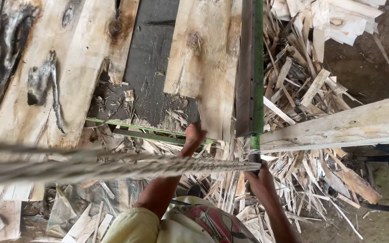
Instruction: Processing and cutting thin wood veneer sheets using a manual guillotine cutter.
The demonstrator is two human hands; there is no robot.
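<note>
Beyond the left hand [194, 135], its fingertips press the near end of a pale rough wooden board [205, 63]. Right of it, the right hand [261, 180] grips a dark metal handle [254, 157] below a green-edged steel rail [251, 67].

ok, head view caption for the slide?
Left hand on plank, right hand gripping handle, above wood offcuts.

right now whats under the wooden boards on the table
Under the wooden boards a dark tabletop shows in the gap, edged by a green metal frame. Wood scraps litter the ground below. The left hand touches a board's end. Everything beneath the boards themselves is hidden.
</note>
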